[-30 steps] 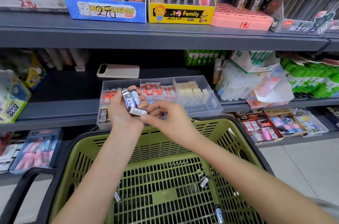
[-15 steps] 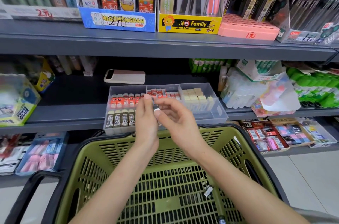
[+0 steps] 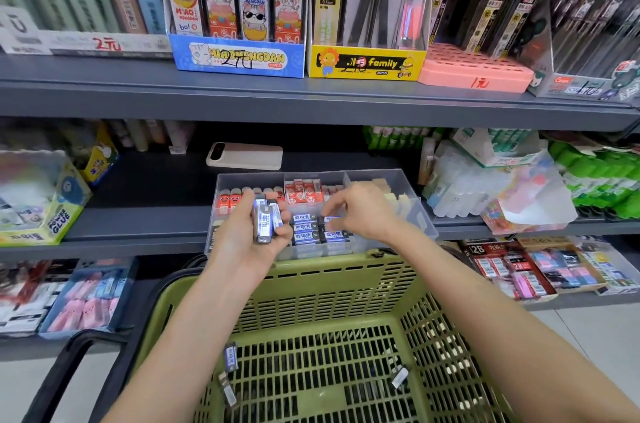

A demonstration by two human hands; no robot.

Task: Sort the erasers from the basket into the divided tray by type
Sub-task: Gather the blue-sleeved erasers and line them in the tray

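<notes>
Over the middle front section of the tray (image 3: 381, 174), my right hand (image 3: 363, 211) pinches one blue eraser (image 3: 331, 220) beside the matching row (image 3: 304, 227) while my left hand (image 3: 242, 239) grips a bundle (image 3: 265, 221) more, so I should lay it flat, label up, snug against its neighbours

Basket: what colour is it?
Olive green basket, slotted mesh walls; the head view shows it best.

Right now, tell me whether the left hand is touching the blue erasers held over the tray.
Touching. The head view shows the left hand with its fingers and thumb wrapped round a small stack of blue erasers, with no gap between them.
</notes>
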